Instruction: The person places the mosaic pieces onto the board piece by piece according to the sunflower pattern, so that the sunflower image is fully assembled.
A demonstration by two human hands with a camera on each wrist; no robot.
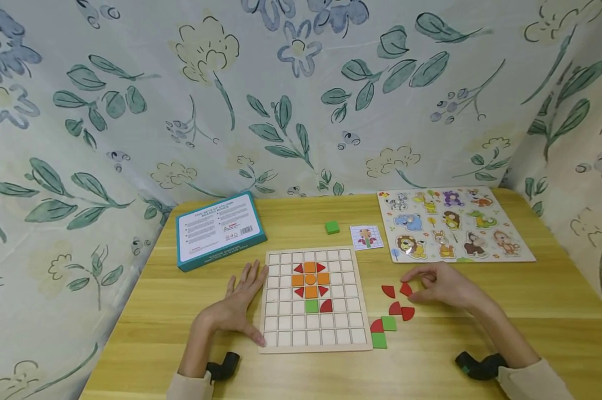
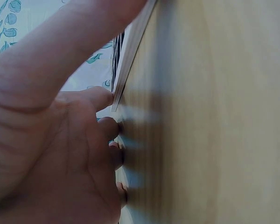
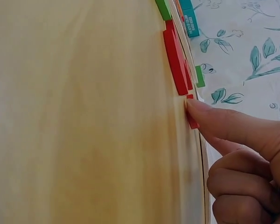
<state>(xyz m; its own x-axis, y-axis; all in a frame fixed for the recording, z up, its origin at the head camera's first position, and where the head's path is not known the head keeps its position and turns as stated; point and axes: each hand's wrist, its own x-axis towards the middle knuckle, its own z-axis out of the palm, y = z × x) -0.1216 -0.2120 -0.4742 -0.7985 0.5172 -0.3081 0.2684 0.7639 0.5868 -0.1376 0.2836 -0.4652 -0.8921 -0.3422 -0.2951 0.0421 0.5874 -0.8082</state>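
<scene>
A square wooden grid board [image 1: 352, 333] lies on the table, with orange, red and green pieces set in its cells. Along the board's left edge rests my left hand [image 1: 235, 303], fingers spread, thumb at the near corner. To the right of the board, my right hand [image 1: 443, 284] pinches a red quarter-circle piece [image 1: 406, 289] between thumb and index finger, low at the tabletop. More red quarter-circle pieces [image 1: 388, 291] lie close by, several in all. Two green squares [image 1: 389, 323] sit by the board's lower right corner. In the right wrist view, the pinched red piece [image 3: 192, 119] is partly hidden by the thumb.
A pattern card [image 1: 366, 238] and a green block [image 1: 332, 227] lie beyond the board. At the back left is a teal-edged box [image 1: 221, 230]. An animal puzzle board [image 1: 453, 225] lies at the back right. Floral cloth [image 1: 301, 111] hangs behind the table.
</scene>
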